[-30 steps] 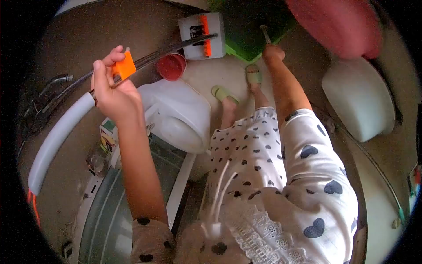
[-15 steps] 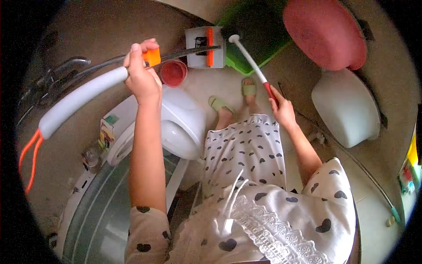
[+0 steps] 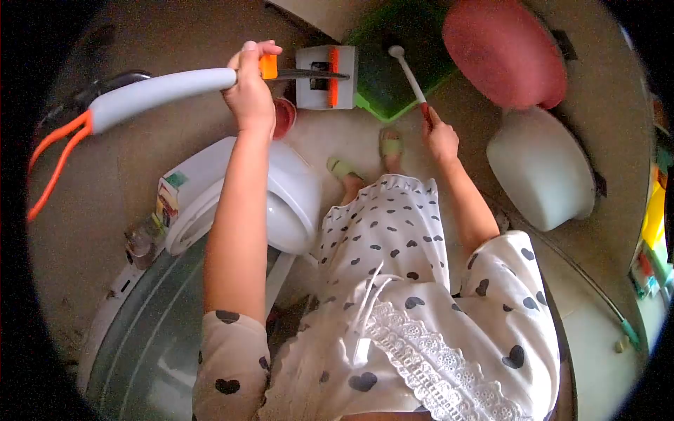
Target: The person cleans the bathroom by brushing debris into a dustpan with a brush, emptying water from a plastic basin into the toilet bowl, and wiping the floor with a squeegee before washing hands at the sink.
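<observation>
Above the floor [image 3: 316, 131], hands [image 3: 441, 142] curl round handle [image 3: 165, 92] and rod [image 3: 411, 81], left [image 3: 251, 98] now overlapping bucket [image 3: 285, 118].

And over on the right, a pink basin [image 3: 502, 52] tips up on its side, a white basin [image 3: 544, 172] tilted just below it, the two edges meeting! Further down, a thin metal pole [image 3: 583, 274] slants across to a teal tip, with something yellow [image 3: 654, 210] bright at the far edge. Across to the left now: a white toilet [image 3: 293, 168], a red tub [image 3: 284, 116] near its top end, a printed box [image 3: 168, 200] alongside, a see-through jar [image 3: 144, 245] just below that, and a grey ribbed panel [image 3: 158, 344] filling the lower corner!
</observation>
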